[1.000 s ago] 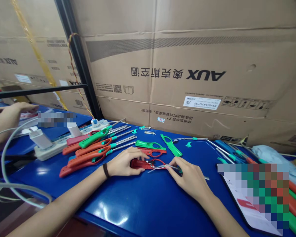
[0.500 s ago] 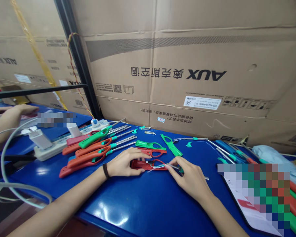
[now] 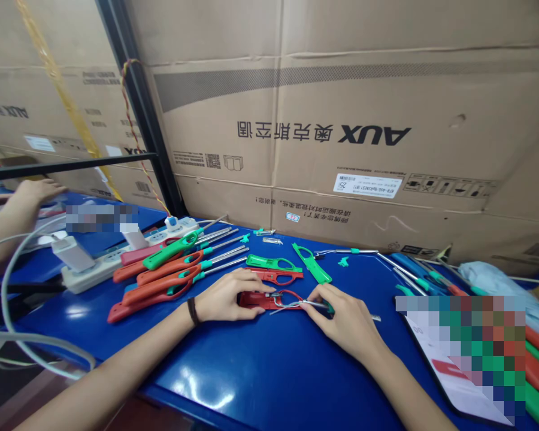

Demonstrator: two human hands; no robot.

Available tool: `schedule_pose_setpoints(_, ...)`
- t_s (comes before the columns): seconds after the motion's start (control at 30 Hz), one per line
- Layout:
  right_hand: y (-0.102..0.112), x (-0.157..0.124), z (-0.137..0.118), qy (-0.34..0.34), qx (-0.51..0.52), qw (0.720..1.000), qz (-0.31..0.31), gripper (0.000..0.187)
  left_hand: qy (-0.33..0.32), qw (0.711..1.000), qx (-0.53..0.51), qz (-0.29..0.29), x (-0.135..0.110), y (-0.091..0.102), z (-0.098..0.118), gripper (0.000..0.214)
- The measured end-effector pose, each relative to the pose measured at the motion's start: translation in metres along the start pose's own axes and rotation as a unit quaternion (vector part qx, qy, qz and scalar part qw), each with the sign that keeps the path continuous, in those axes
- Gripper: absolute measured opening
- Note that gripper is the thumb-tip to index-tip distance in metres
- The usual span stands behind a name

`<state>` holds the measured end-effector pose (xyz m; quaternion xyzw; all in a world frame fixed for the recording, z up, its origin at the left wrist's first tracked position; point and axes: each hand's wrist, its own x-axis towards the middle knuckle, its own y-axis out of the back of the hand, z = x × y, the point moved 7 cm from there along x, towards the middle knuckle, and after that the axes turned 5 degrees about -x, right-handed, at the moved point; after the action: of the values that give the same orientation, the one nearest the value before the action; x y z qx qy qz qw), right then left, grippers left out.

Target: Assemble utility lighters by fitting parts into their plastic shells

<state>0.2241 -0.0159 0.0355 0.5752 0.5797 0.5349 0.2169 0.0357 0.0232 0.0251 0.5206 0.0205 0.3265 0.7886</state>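
Cardboard (image 3: 276, 96), printed upside down with AUX lettering, walled off the back of a glossy blue table (image 3: 224, 365). Near the table's middle lay an open red casing (image 3: 250, 299), hollow side up. The left hand (image 3: 227, 293) straddled its left end, thumb at the near edge and fingers over the far one, parted only by the casing's width. The right hand (image 3: 344, 314) pinched a thin metal tube (image 3: 314, 304) between thumb and forefinger at the casing's right end; pale wires (image 3: 290, 306) ran up to the fingertips, though whether these were pinched too was hard to tell. Just beyond the casing rested a red half-shell (image 3: 272, 276), with a green half-shell (image 3: 267, 263) behind it. Lighters (image 3: 161, 273) lay leftward, beside a white power strip (image 3: 90, 275).
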Motion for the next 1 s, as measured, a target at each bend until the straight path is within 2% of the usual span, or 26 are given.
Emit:
schedule_pose_setpoints(0.37,-0.003,0.000,0.002,-0.024,-0.015,0.999,-0.026,0.017,-0.022,1.000,0.010,-0.007,0.000,-0.003,0.000,0.036)
schedule_pose_setpoints(0.73,-0.006,0.000,0.008,-0.047,-0.012,0.996,-0.077,0.019,-0.014,0.999,0.027,-0.020,0.000,-0.006,0.001,0.034)
schedule_pose_setpoints(1.0,-0.010,0.000,0.011,-0.051,-0.008,0.996,-0.078,0.023,-0.029,0.999,0.025,0.019,-0.001,-0.005,0.005,0.035)
